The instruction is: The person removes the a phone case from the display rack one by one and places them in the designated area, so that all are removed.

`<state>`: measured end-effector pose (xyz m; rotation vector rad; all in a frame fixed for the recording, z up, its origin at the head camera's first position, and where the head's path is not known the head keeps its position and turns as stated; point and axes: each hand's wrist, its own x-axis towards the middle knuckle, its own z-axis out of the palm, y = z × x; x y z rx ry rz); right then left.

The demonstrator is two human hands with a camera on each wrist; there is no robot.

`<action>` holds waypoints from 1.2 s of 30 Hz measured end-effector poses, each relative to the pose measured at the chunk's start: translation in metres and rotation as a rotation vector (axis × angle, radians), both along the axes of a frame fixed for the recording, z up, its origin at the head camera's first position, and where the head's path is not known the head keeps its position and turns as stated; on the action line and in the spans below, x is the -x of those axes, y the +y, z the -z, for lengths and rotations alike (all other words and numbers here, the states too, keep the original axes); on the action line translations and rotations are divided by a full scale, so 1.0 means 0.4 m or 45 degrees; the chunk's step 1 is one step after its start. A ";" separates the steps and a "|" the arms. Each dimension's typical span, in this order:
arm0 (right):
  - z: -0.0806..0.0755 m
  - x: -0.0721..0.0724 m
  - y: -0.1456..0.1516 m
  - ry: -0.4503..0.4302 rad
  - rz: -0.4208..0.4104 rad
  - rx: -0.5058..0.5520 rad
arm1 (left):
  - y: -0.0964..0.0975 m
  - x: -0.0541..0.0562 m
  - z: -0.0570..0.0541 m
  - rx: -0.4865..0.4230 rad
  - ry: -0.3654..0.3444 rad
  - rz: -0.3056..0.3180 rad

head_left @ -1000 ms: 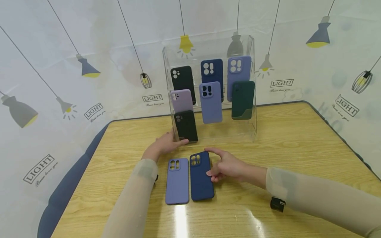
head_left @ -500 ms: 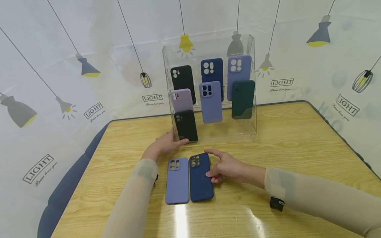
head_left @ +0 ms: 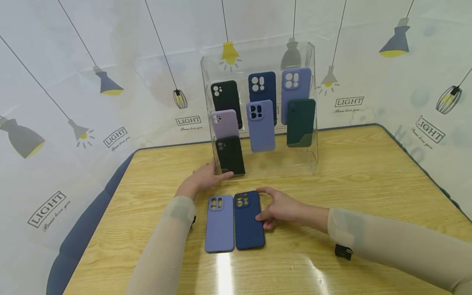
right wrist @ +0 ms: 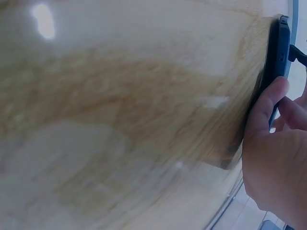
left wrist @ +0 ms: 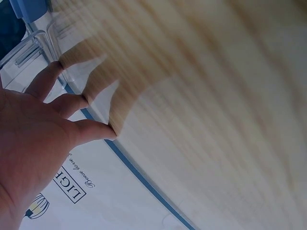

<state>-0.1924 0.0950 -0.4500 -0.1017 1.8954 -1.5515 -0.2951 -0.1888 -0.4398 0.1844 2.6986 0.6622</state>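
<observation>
On the table lie two phone cases side by side, a lavender one [head_left: 219,227] on the left and a navy one [head_left: 248,229] on the right, a narrow gap apart. My right hand [head_left: 282,208] holds the navy case at its right edge, with the index finger at the top corner and the thumb on the side. In the right wrist view that thumb [right wrist: 268,103] lies against the dark case edge. My left hand [head_left: 204,177] rests at the lower left corner of the clear display stand [head_left: 280,169], spread fingertips on the table, thumb by a black case [head_left: 231,157].
Several more cases stand on the rack: a black [head_left: 225,98], a lilac [head_left: 225,125], a navy [head_left: 262,84], two lavender ones, and a dark green [head_left: 301,123]. Behind the wooden table [head_left: 368,172] hangs a cloth [head_left: 155,61] with printed lamps.
The navy case has slid slightly toward me and to the left, and now lies straighter beside the lavender case. My right hand has moved with it; the left has stayed put.
</observation>
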 end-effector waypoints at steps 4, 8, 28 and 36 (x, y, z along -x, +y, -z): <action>-0.003 -0.003 -0.004 0.023 0.005 -0.033 | 0.001 0.000 0.000 -0.004 0.001 -0.001; -0.010 -0.005 -0.008 0.041 0.000 -0.063 | 0.003 -0.001 -0.001 -0.006 -0.007 -0.005; -0.052 0.020 0.006 0.114 -0.068 -0.138 | 0.005 0.001 0.000 0.000 -0.003 -0.004; -0.120 0.072 0.005 0.174 -0.085 -0.022 | 0.004 -0.004 -0.001 0.003 -0.007 -0.025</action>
